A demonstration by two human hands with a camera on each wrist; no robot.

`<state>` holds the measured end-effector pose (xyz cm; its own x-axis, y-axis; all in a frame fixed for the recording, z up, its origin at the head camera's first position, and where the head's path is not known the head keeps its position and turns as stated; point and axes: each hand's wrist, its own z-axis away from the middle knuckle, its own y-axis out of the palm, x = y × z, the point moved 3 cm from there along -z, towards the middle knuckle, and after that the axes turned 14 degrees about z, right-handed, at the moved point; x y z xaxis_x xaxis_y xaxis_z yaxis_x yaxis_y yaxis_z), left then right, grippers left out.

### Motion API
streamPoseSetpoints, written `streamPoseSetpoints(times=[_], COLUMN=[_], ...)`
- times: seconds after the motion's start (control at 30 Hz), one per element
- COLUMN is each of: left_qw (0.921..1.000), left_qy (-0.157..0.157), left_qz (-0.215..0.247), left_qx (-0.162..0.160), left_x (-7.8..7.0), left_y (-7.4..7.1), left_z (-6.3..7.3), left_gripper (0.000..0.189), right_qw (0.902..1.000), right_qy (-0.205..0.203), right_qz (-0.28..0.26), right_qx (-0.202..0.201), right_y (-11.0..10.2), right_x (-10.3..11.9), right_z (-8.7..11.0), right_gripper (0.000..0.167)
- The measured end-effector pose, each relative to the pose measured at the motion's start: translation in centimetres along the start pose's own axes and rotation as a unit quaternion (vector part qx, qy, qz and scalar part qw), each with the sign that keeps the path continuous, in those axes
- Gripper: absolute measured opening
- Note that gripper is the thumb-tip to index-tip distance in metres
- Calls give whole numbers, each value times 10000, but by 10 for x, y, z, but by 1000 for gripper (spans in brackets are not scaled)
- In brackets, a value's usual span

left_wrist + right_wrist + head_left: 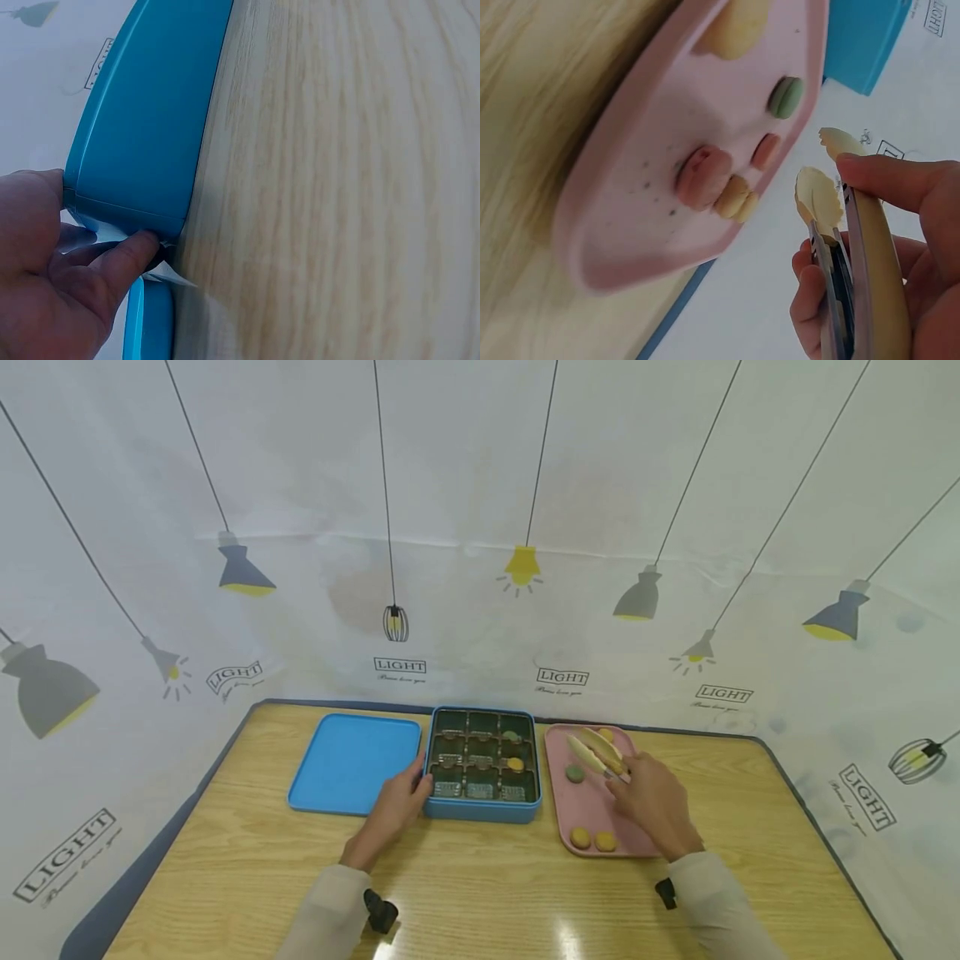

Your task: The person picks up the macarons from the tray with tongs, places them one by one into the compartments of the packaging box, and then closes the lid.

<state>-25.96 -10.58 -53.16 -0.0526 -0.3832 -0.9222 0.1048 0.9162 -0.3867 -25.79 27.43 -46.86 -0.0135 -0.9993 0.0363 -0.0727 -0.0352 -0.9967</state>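
My left hand (402,795) grips the left side of a blue box (480,812), thumb at the rim and fingers against its wall. A dark divided insert in the box holds a green macaron (512,736) at the back right and a yellow macaron (514,764) in front of it. My right hand (656,797) holds a pair of cream tongs (592,756) above a pink tray (600,810); the tips are apart, with nothing seen between them. On the tray lie a green macaron (786,97), pink macarons (705,178) and yellow macarons (736,199).
A flat blue lid (356,764) lies on the wooden table (480,893) to the left of the box. Behind the table hangs a white cloth (465,593) printed with lamps. The tray stands just right of the box.
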Motion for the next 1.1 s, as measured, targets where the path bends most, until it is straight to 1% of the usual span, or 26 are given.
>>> streamPoseSetpoints(times=[0.13, 0.37, 0.43, 0.5, 0.6, 0.67, 0.9, 1.1], left_qw=[10000, 10000, 10000, 10000, 10000, 10000, 10000, 10000], left_qy=[-4, -49, -49, -47, -41, -38, -79, -70], left_qz=[1, 25, 29, 40, 23, 8, 39, 39], left_qx=[0, 25, 23, 24, 23, 15, 46, 22], left_x=[0, -1, -1, -1, -2, -2, -3, -2], left_y=[0, 0, 1, 1, 1, 1, 1, 1], left_z=[0, 1, 1, 1, 1, 1, 1, 1], left_gripper=[56, 57, 57, 57, 57, 57, 57, 57], right_qw=[9993, 9977, 9976, 9975, 9978, 9980, 9989, 9999], right_qy=[288, 443, 426, 398, 341, 320, 281, 78], right_qz=[-46, -101, -98, -117, -110, -100, -27, -73], right_qx=[239, 505, 544, 567, 557, 541, 374, 47], right_y=[4, 10, 13, 14, 15, 15, 7, -3], right_x=[-8, -14, -14, -15, -15, -14, -13, -6], right_z=[0, -1, -2, -2, -1, -1, 1, 2], right_gripper=[24, 29, 33, 42, 52, 53, 34, 38])
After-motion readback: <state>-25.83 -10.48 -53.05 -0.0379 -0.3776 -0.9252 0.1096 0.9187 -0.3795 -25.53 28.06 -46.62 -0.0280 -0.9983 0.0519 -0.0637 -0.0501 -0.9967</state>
